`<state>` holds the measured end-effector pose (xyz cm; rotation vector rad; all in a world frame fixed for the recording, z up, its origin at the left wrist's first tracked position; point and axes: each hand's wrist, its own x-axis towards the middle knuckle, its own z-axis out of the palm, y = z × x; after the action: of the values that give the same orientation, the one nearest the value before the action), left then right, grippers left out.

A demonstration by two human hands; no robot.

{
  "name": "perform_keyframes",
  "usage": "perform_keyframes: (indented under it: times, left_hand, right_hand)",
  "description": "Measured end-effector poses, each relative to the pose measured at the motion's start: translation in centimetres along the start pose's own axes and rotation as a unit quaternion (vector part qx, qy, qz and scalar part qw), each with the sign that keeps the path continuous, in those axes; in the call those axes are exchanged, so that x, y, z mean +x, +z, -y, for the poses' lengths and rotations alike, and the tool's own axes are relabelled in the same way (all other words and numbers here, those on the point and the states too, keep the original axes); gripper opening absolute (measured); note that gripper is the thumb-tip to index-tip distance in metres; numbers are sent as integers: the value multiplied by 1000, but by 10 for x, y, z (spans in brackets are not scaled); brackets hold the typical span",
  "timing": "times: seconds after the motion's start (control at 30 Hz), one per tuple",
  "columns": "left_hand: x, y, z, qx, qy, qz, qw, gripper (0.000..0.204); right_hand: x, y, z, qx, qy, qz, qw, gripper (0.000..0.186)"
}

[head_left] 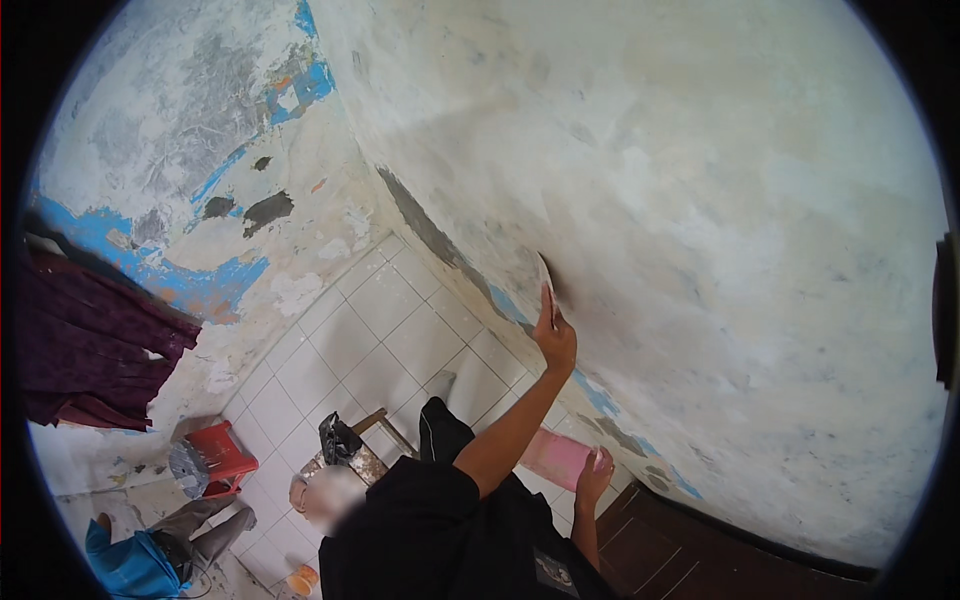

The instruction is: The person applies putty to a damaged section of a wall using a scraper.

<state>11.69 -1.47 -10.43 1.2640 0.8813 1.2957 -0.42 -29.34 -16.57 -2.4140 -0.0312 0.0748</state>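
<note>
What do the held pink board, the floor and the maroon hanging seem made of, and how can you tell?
Pink board: perhaps smooth plastic; even colour, though painted wood is possible.
Floor: probably glazed ceramic tile; pale squares, regular joints.
Maroon hanging: apparently soft, dull cloth; loose folds.

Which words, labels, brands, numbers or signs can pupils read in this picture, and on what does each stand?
None can be read.
Black shirt: its pale patch is too small and blurred to make out.
Pink board in the right hand: no lettering shows.
Thin flat tool in the left hand: none shows.
Wall: patchy coating, no lettering.
</note>
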Motion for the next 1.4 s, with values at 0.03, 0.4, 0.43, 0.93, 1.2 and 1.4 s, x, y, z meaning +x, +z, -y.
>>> perform_keyframes:
  times: [0.03, 0.4, 0.43, 0.93, 1.2, 1.4]
  left_hand:
    - [-8, -2, 0, 1, 0, -3, 1000, 52]
    - [-26, -38, 24, 31, -53, 16, 998, 53]
    - [-13, -30, 26, 31, -55, 16, 998, 53]
    - [-82, -42, 30, 18, -17, 122, 992, 53]
    - [39, -10, 33, -10, -270, 9, 963, 48]
    - [-8, 31, -43, 26, -29, -16, 999, 65]
  right_hand:
    - [-2, 0, -2, -5, -12, 6, 1000, 41]
    - [16, 3, -6, -14, -28, 20, 999, 44]
    - [13, 3, -6, -18, -35, 20, 999, 44]
    - [-11, 28, -33, -36, -35, 63, 997, 40]
    - [-2, 31, -15, 7, -77, 39, 996, 43]
    - [-10, 25, -35, -18, -49, 39, 998, 44]
